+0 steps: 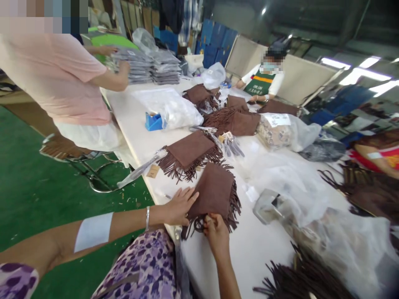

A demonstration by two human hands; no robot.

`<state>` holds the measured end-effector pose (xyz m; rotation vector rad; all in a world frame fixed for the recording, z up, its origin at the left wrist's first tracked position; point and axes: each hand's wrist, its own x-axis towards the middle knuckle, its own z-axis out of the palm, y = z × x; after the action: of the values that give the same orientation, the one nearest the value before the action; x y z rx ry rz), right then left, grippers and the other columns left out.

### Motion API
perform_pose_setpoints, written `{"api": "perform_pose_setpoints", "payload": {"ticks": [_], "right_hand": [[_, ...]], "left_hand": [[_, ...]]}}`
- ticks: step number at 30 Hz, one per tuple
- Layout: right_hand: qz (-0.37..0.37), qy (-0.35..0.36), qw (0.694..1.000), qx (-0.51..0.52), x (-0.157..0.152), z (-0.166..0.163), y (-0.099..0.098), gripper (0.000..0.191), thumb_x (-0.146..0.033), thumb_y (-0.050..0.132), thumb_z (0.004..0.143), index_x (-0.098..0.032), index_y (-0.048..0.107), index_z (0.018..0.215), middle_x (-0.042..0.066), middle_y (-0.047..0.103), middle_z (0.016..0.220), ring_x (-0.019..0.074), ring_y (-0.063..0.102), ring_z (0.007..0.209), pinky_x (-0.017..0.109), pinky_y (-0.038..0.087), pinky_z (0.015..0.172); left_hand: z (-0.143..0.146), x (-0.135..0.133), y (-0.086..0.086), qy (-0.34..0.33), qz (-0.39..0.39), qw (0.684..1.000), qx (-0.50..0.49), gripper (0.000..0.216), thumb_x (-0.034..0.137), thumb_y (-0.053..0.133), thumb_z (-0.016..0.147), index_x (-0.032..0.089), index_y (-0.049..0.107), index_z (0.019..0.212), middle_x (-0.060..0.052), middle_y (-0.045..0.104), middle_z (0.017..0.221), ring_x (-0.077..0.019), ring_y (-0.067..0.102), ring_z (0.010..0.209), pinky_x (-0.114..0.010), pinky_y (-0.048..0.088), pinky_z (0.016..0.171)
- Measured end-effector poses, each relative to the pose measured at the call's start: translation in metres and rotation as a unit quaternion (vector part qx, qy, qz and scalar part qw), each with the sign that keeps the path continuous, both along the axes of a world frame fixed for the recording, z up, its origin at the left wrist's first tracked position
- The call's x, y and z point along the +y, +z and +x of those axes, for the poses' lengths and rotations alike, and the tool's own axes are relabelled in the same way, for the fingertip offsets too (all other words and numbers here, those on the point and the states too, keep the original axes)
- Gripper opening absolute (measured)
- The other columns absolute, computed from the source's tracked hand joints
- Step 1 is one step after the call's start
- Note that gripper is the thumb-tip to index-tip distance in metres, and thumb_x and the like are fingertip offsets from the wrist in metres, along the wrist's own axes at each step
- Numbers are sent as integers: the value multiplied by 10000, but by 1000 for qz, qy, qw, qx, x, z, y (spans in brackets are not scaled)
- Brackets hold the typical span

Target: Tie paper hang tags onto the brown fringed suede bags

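Note:
A brown fringed bag lies flat on the white table in front of me, its fringe spread along the right and near sides. My left hand is open, fingers stretched out, with the fingertips resting on the bag's left edge. At the bag's near edge my right hand is closed in a pinch on the edge and fringe; the exact strand between the fingertips is hidden. Just beyond lies a second fringed bag, with a tan tag beside it.
Clear plastic bags cover the table's right side. Dark fringe lies at the near right. A blue tape dispenser stands near the left edge. Grey packets are stacked behind. One co-worker stands left; another works across the table.

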<state>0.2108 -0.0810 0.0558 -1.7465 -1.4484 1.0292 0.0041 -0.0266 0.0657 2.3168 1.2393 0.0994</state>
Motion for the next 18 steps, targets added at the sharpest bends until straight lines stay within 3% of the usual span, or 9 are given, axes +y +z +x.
{"api": "perform_pose_setpoints", "payload": {"ticks": [4,7,11,14,18], "right_hand": [[15,0,1000,-20,16,13,-4,349,-485,460,874,-199,584,1031,44,700,817,202,672,709,307,533,640],[30,-1,999,-43,12,13,-2,326,-435,434,887,-188,573,1048,44,688,818,190,653,677,304,515,654],[57,-1,995,-87,-2,4,8,260,-334,455,865,-188,609,1017,56,687,860,200,653,773,307,492,720],[59,23,993,-104,-13,1,16,217,-259,519,815,-215,652,981,31,698,865,190,659,805,278,484,720],[10,8,996,-89,-11,32,37,192,-307,502,857,-240,682,861,-27,669,670,149,640,597,219,443,539]], "left_hand": [[-18,45,20,-127,-41,991,-17,1171,270,811,602,122,105,1524,-247,23,1566,-385,67,1449,-493,187,1167],[-36,57,30,-180,-6,983,-47,964,95,658,687,130,174,1519,-198,125,1571,-325,192,1440,-394,279,1154],[-47,35,15,-99,110,986,-83,811,-44,379,762,212,217,1514,-89,261,1558,-222,306,1409,-360,307,1151],[-49,12,-9,-10,168,981,-94,700,101,438,862,224,217,1515,-69,287,1551,-232,325,1396,-368,312,1148],[-49,2,-32,23,209,975,-69,582,244,502,886,268,370,1452,-12,418,1485,-226,408,1339,-384,318,1131]]}}
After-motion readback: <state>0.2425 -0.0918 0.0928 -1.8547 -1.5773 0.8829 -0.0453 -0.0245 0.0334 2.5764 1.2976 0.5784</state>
